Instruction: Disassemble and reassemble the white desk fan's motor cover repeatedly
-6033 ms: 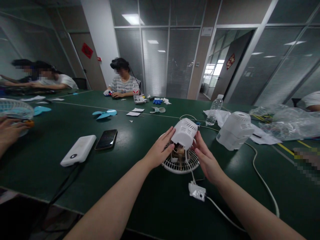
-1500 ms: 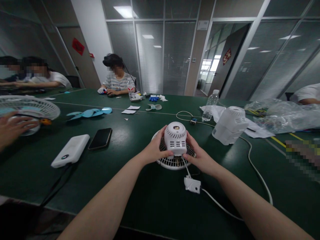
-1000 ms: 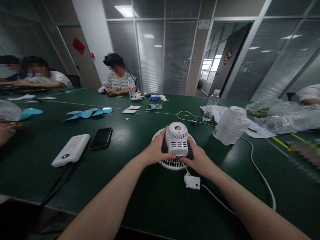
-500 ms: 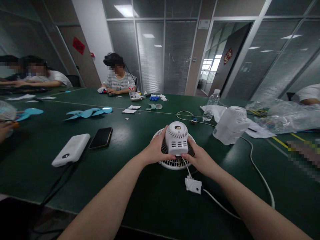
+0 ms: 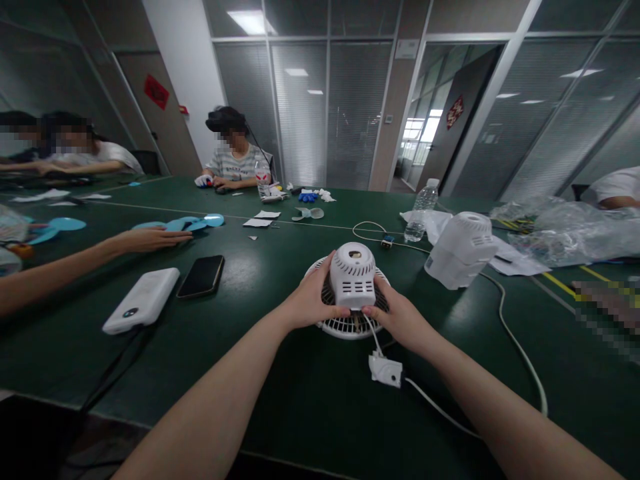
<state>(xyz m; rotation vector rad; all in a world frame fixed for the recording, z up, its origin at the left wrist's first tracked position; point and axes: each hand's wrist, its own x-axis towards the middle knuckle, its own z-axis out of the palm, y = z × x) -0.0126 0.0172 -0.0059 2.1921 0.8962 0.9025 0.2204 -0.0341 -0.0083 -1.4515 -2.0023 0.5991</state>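
Note:
Between my two hands is a white fan motor housing (image 5: pixel 353 275) with slots along its side and a hole in its top. It sits on a round fan grille (image 5: pixel 345 327) that lies on the green table. My left hand (image 5: pixel 314 293) is wrapped round the housing's left side, thumb at its lower front edge. From the right, my right hand (image 5: pixel 395 310) grips it the same way, the thumbs almost meeting. A short cable runs from below the housing to a small white switch box (image 5: pixel 385 371), where another cable leads off right.
Left lie a white power bank (image 5: pixel 143 300) and a black phone (image 5: pixel 201 277). A co-worker's hand (image 5: pixel 155 238) reaches over blue fan blades (image 5: pixel 200 221). Right stand a white plastic housing (image 5: pixel 460 250) and a water bottle (image 5: pixel 423 210), with clear plastic bags (image 5: pixel 575 233) beyond.
A co-worker's arm has come in from the left, its hand now at the blue fan blades. My hands and the fan housing have stayed in place.

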